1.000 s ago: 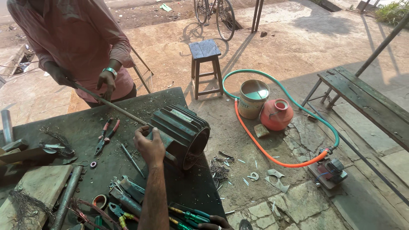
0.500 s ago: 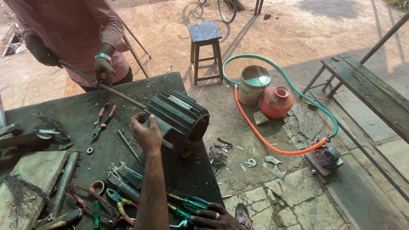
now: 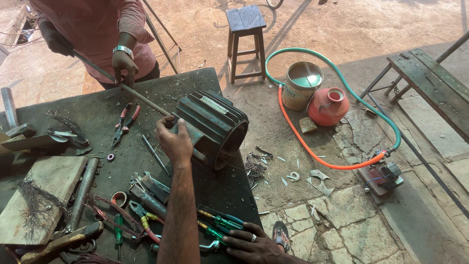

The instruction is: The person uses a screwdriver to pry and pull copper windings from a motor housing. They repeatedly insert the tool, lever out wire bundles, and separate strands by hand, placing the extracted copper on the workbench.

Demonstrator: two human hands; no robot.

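A dark green ribbed motor housing (image 3: pixel 215 124) lies on its side at the right edge of the dark workbench (image 3: pixel 97 112). My left hand (image 3: pixel 174 143) grips the housing's near left end, thumb on top. My right hand (image 3: pixel 250 243), with a ring on it, rests with fingers spread on the bench's front corner, touching green-handled pliers (image 3: pixel 220 221). Across the bench a person in a pink shirt (image 3: pixel 97 29) holds a long metal rod (image 3: pixel 141 98) in both hands. The rod's tip meets the housing's far left side.
Pliers (image 3: pixel 124 122), spanners, a screwdriver (image 3: pixel 155 154), a tape roll (image 3: pixel 118 198), wire scraps and a wooden board (image 3: pixel 44 190) litter the bench. On the ground to the right are a stool (image 3: pixel 246 34), a paint tin (image 3: pixel 303 84), a red clay pot (image 3: pixel 328 105), a hose (image 3: pixel 337 164) and a bench seat (image 3: pixel 430 83).
My right hand has come into view at the bench's front corner by the pliers. My left hand stays on the housing. The other person keeps the rod against the housing.
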